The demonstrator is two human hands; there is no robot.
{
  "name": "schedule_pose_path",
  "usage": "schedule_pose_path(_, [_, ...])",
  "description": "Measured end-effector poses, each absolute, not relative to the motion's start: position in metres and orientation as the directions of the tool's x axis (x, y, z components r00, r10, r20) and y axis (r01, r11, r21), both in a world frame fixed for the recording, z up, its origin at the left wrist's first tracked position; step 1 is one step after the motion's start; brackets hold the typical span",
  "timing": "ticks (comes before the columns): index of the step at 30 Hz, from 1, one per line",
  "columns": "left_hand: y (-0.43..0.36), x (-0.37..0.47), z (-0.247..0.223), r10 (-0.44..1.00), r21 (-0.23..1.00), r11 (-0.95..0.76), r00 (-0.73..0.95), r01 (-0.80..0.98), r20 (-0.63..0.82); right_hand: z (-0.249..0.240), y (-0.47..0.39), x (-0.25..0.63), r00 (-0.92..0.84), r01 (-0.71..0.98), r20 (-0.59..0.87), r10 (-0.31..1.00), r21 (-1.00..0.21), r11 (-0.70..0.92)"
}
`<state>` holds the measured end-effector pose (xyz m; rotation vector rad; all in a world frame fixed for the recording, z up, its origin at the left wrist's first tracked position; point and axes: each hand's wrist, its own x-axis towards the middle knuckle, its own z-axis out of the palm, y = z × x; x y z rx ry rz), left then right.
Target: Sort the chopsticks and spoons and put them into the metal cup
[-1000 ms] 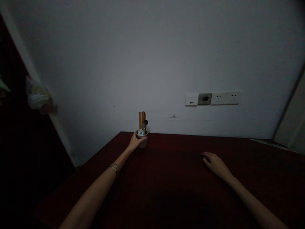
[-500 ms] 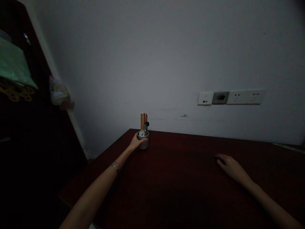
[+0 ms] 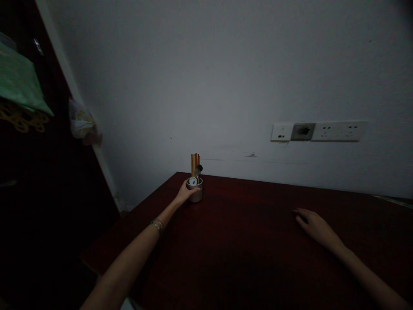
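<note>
At the table's far left corner stands a grey utensil holder [image 3: 195, 196], upright. Several wooden chopsticks [image 3: 194, 162], a white spoon with a blue mark [image 3: 192, 181] and dark metal spoons [image 3: 197, 172] stick up out of it. My left hand [image 3: 185, 192] wraps round the holder's left side, thumb across the front; its other fingers are hidden behind. My right hand [image 3: 311, 221] rests on the dark red table [image 3: 245, 224] to the right, fingers stretched out and thumb apart, with nothing in it.
A pale wall with a row of sockets [image 3: 318, 131] rises behind the table. On the left are a dark door [image 3: 48, 181], a hanging green cloth [image 3: 21, 79] and a plastic bag [image 3: 80, 120]. A flat strip [image 3: 392, 200] lies at the far right edge.
The view has shifted slightly. My left hand stays on the utensil holder and my right hand stays on the table, both nearly unmoved.
</note>
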<state>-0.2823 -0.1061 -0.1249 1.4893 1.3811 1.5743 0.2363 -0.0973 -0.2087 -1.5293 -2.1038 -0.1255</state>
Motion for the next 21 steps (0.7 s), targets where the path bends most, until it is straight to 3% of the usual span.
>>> schedule_pose_path(21, [-0.106,-0.286,-0.128,0.907,0.909,-0.329,-0.183,0.257,0.38,-0.22,-0.086,0.246,-0.249,0.892,0.471,0.846,-0.229,0.389])
